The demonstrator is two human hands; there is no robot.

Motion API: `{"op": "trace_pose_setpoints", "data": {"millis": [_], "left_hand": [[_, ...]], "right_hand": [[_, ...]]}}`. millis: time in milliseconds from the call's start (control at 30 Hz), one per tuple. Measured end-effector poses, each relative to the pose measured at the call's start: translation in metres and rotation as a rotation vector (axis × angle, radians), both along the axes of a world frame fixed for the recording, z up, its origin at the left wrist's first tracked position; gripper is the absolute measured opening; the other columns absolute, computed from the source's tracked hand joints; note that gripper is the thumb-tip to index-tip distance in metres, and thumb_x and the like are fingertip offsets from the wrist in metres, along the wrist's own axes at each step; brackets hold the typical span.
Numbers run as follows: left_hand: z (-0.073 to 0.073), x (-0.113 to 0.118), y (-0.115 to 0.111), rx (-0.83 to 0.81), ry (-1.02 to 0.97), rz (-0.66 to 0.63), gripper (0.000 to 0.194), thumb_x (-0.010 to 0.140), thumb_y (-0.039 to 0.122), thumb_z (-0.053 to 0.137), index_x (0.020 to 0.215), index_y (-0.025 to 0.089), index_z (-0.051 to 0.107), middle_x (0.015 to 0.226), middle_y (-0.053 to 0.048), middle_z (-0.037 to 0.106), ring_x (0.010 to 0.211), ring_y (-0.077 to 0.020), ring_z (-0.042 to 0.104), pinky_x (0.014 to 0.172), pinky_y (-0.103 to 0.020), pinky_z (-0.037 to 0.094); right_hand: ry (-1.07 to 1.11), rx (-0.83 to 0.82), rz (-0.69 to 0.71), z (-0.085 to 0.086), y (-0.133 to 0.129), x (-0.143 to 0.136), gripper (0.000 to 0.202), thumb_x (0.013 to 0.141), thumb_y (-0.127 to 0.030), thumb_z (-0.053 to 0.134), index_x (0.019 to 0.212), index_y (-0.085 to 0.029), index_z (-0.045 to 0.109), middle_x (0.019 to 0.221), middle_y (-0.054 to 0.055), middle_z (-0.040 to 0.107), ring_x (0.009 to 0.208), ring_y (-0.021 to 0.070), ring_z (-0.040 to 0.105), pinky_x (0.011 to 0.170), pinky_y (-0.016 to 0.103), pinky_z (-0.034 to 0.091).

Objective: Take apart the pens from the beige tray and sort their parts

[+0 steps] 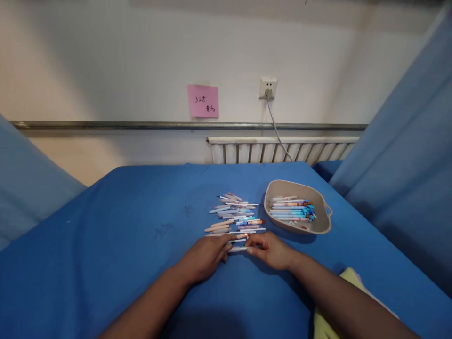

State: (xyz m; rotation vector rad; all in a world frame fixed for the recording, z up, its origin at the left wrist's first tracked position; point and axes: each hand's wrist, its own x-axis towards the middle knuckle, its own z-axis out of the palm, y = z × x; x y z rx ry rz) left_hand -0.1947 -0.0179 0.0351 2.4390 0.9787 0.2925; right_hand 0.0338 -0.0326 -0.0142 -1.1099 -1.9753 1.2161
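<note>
Between my two hands lies a white pen [238, 249], at the near end of a column of pens and pen parts [233, 215] on the blue cloth. My right hand [270, 249] pinches the pen's right end between thumb and fingers. At its left end, my left hand [210, 256] has its fingers closed around the tip, with the forefinger stretched over the nearest parts. The left fingertips are partly hidden. Just beyond my right hand stands a beige basket [319, 227] with a bundle of pens [291, 209] in it, their blue and brown ends facing right.
A blue cloth [123, 226] covers the table. At the lower right, a yellow cloth [326, 325] lies under my right forearm. Blue curtains [406, 165] hang at both sides. Behind are a radiator [254, 151], a wall socket [268, 88] with a cable, and a pink note [203, 101].
</note>
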Motion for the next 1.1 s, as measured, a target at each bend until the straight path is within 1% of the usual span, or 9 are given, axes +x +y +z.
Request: {"op": "trace_pose_setpoints", "data": {"millis": [100,167,300,467,567,700,833,900,1100], "left_hand": [[-0.001,0.0,-0.001,0.05,-0.074,0.008,0.055,0.084,0.036,0.057,0.135,0.025,0.038,0.11,-0.006,0.063,0.096,-0.0225,0.058,0.085,-0.033,0.044],[-0.002,0.001,-0.002,0.077,-0.1,-0.019,0.054,0.084,0.035,0.059,0.133,0.027,0.039,0.118,-0.007,0.059,0.103,-0.0234,0.056,0.089,-0.035,0.042],[-0.004,0.002,-0.001,0.066,-0.05,0.029,0.034,0.094,0.029,0.037,0.128,0.029,0.046,0.102,-0.004,0.066,0.092,-0.0198,0.06,0.084,-0.033,0.045],[-0.001,-0.001,0.0,0.112,-0.117,0.044,0.054,0.085,0.036,0.056,0.135,0.025,0.037,0.117,-0.008,0.059,0.104,-0.0236,0.054,0.091,-0.038,0.043],[-0.003,-0.002,0.001,0.127,-0.098,0.029,0.039,0.089,0.03,0.048,0.128,0.025,0.046,0.111,-0.007,0.062,0.1,-0.0222,0.055,0.089,-0.036,0.043],[-0.005,-0.003,0.004,0.114,-0.069,0.181,0.035,0.093,0.029,0.038,0.126,0.024,0.048,0.105,-0.007,0.064,0.093,-0.0207,0.059,0.082,-0.033,0.045],[-0.005,-0.002,0.002,0.109,-0.072,0.066,0.041,0.085,0.033,0.055,0.125,0.025,0.048,0.108,-0.006,0.062,0.098,-0.0226,0.056,0.085,-0.034,0.044],[-0.006,-0.001,0.001,0.118,-0.03,0.008,0.031,0.086,0.03,0.054,0.117,0.026,0.055,0.104,-0.005,0.064,0.095,-0.0226,0.057,0.083,-0.034,0.044],[-0.007,-0.002,0.001,0.153,0.02,0.049,0.023,0.088,0.025,0.047,0.108,0.024,0.059,0.099,-0.006,0.064,0.091,-0.0218,0.057,0.081,-0.033,0.044]], "right_hand": [[0.031,0.001,-0.01,0.001,-0.001,0.0,0.022,0.083,-0.037,0.054,0.077,-0.017,0.061,0.063,-0.003,0.049,0.06,0.0106,0.04,0.056,0.022,0.032],[0.065,-0.019,-0.006,0.001,-0.001,0.001,0.024,0.083,-0.038,0.053,0.077,-0.017,0.06,0.064,-0.003,0.049,0.06,0.0106,0.04,0.057,0.022,0.032],[0.024,0.0,-0.013,0.0,0.0,0.003,0.024,0.084,-0.04,0.053,0.081,-0.017,0.062,0.064,-0.003,0.049,0.06,0.0109,0.04,0.057,0.022,0.033],[0.003,0.03,-0.029,-0.001,0.0,0.003,0.023,0.084,-0.038,0.053,0.079,-0.017,0.061,0.066,-0.002,0.052,0.062,0.0113,0.042,0.058,0.022,0.033],[0.016,0.021,-0.019,-0.002,0.001,0.003,0.022,0.084,-0.036,0.053,0.079,-0.017,0.061,0.065,-0.003,0.051,0.061,0.0111,0.041,0.058,0.022,0.033],[0.013,0.03,-0.029,-0.003,0.002,0.004,0.021,0.084,-0.036,0.053,0.079,-0.017,0.062,0.067,-0.002,0.053,0.061,0.0113,0.043,0.06,0.023,0.035],[-0.031,0.047,-0.038,-0.004,0.002,0.005,0.019,0.084,-0.034,0.053,0.08,-0.018,0.063,0.068,-0.002,0.055,0.061,0.0115,0.044,0.06,0.022,0.036],[-0.079,0.061,-0.031,-0.005,0.003,0.007,0.017,0.083,-0.032,0.054,0.081,-0.018,0.063,0.068,-0.002,0.057,0.062,0.0116,0.046,0.06,0.022,0.035],[-0.236,0.098,-0.081,-0.002,0.006,0.023,0.013,0.081,-0.027,0.056,0.085,-0.018,0.065,0.074,0.0,0.062,0.067,0.0139,0.053,0.061,0.023,0.037]]}}
